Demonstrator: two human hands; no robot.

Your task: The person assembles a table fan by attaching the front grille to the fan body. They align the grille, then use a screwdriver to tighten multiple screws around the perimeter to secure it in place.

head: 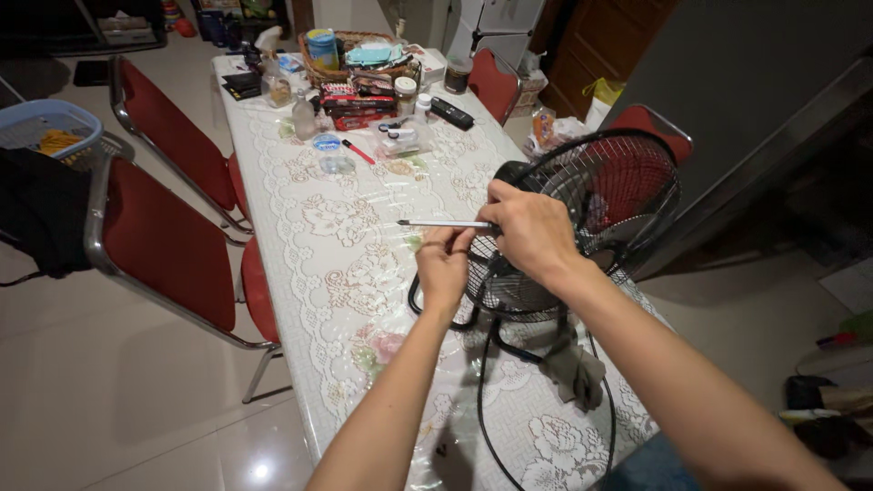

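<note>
A black wire-caged fan (582, 227) stands on the desk (309, 236), which is covered by a white lace-patterned cloth under clear plastic. Both hands meet at the fan's near left edge. The right hand (532, 232) is closed around the butt end of a slim metal-shafted tool, probably a screwdriver (444, 224), whose shaft lies level and points away from the fan to the left. The left hand (446, 264) sits just below it, fingertips pinched together against the shaft near the handle; whether it also touches the cage I cannot tell.

The fan's black cord (482, 400) loops from its base toward the near edge of the desk. Beyond the fan, at the far end of the desk, lie a basket (350, 56), jars, a small bottle and a dark remote. Red chairs (173, 241) with chrome frames stand on the far side of the desk from the fan.

The screwdriver looks light, stiff and smooth, so the shaft may slip between fingertips; the thicker handle end seems the surest place to hold. The fan probably has a heavy base and motor, while the thin cage wires could flex; the rim or stand would likely take a firmer hold.
</note>
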